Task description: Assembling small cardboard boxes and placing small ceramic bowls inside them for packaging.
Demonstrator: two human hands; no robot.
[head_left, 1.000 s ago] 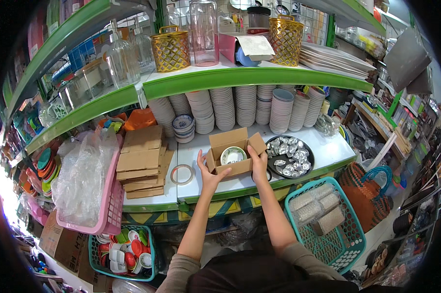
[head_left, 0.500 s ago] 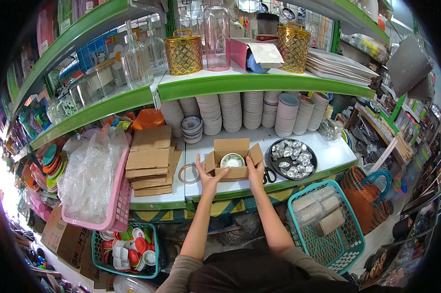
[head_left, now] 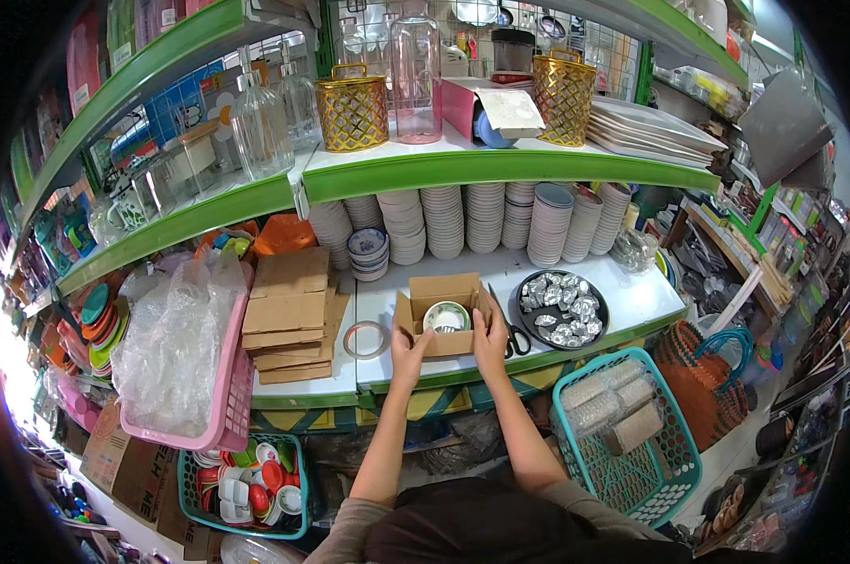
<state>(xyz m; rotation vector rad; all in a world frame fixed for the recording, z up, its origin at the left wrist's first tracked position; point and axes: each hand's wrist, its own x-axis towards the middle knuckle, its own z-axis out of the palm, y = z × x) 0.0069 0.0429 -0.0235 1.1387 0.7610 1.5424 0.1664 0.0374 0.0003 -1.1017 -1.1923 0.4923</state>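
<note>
A small open cardboard box point(head_left: 451, 345) stands on the white shelf in front of me. Inside it sits a white bowl point(head_left: 440, 315) with a green-edged rim, and a small shiny piece shows in the bowl. My left hand point(head_left: 409, 355) grips the box's left side, its thumb at the front edge. On the opposite side, my right hand point(head_left: 489, 344) presses against the box wall with the thumb up. Both side flaps stand roughly upright under my fingers. Black-handled scissors point(head_left: 516, 341) lie just right of the box, and a roll of tape point(head_left: 366, 340) lies to its left.
Right of the scissors is a black round tray point(head_left: 563, 340) of crumpled foil pieces. Flattened cardboard point(head_left: 286, 320) is piled at left, beside a pink basket point(head_left: 229, 399) of bubble wrap. Stacked bowls point(head_left: 485, 218) line the back. A teal basket point(head_left: 685, 470) holds wrapped packages below.
Both hands have closed in on the box sides, and the side flaps that were splayed outward now stand more upright. My left fingers have come down from their raised position.
</note>
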